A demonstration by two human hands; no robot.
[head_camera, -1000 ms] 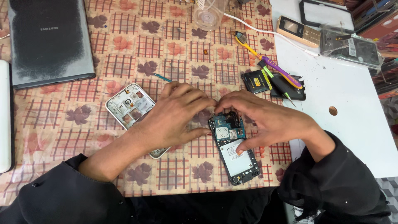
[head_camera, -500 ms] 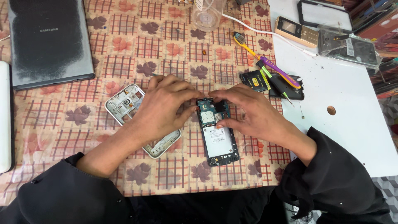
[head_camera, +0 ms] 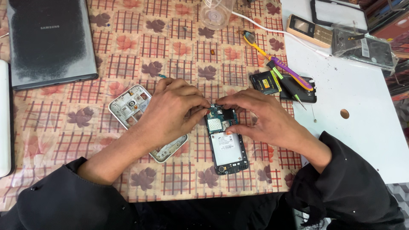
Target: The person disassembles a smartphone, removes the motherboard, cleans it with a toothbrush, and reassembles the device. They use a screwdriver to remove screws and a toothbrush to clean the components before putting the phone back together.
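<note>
Checked leaf-print cloth covers the table (head_camera: 179, 47). Mid-frame, left hand (head_camera: 172, 108) and right hand (head_camera: 260, 117) fingers pinch the opened black smartphone's (head_camera: 226, 142) top edge; light, even pressure advisable.

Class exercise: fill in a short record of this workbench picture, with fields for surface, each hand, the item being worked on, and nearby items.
Surface: leaf-patterned checked tablecloth
Item in work: opened black smartphone with exposed circuit board, lying flat
Left hand: left hand, fingertips pinching at the phone's top edge
Right hand: right hand, fingertips at the same top edge, thumb on the board
Beside left hand: silver plastic phone frame, partly under the wrist
Further right: yellow-and-purple toothbrush, black battery with yellow label
Upper left: grey tablet, face down
</note>
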